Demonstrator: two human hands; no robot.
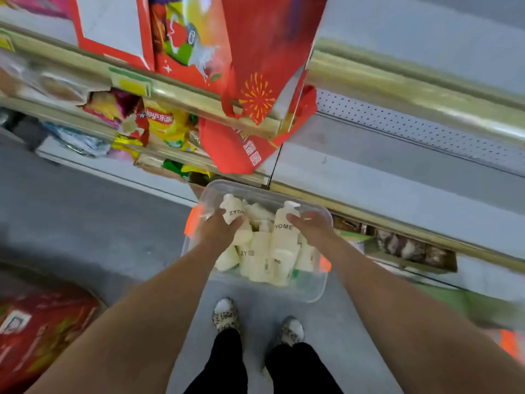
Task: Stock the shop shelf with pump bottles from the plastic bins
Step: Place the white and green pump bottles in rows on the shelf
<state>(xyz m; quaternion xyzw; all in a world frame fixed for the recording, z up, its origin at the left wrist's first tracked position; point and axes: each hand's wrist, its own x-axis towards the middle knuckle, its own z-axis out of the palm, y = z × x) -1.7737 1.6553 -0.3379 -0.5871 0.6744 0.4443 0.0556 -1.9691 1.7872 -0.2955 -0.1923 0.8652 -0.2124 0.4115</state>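
A clear plastic bin (pixel 311 291) with orange latches stands on the grey floor below me, filled with several cream pump bottles lettered in dark print. My left hand (pixel 218 227) grips one cream bottle (pixel 231 207) at the bin's left side, its top sticking up past my fingers. My right hand (pixel 309 224) holds a second, taller bottle (pixel 284 226) near the bin's middle, fingers wrapped at its neck. The shop shelf (pixel 426 155) with bare grey boards and gold-coloured edge rails runs along the right.
Red gift bags (pixel 255 89) hang over the shelf edge just above the bin. Crisp packets (pixel 159 120) fill the shelves to the left. A red sack (pixel 39 331) lies on the floor at lower left. My two feet (pixel 255 325) stand right behind the bin.
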